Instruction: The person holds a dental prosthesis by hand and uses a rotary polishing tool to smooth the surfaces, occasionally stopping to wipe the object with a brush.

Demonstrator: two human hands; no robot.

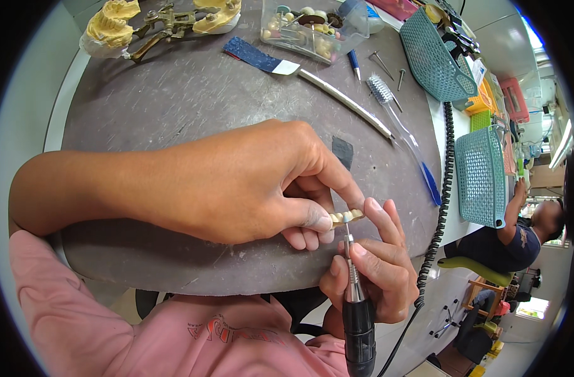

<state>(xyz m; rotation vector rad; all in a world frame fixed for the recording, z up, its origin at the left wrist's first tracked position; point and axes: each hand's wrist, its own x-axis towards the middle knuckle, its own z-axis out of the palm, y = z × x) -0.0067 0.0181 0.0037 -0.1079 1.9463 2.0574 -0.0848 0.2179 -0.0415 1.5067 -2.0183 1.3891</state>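
My left hand (pixel 249 182) reaches in from the left over the grey worktop, its thumb and index finger pinching a short row of tooth-coloured dental crowns (pixel 346 217), which looks like a dental bridge. Below it, my right hand (pixel 387 270) wraps round a black and silver rotary handpiece (pixel 358 314), pointing upward. The handpiece's slim tip meets the lower side of the crowns or lies right against it; exact contact is too small to tell. My right index fingertip rests close to the right end of the crowns.
Beyond my hands lie a slotted-handle toothbrush (pixel 409 135), a silver rod (pixel 346 103) and a blue strip (pixel 252 53). Farther back are a clear box of polishing bits (pixel 299 38) and a plaster model on an articulator (pixel 111 28). A coiled cord (pixel 447 169) and teal baskets (pixel 480 176) edge the right; another person (pixel 519 235) sits beyond.
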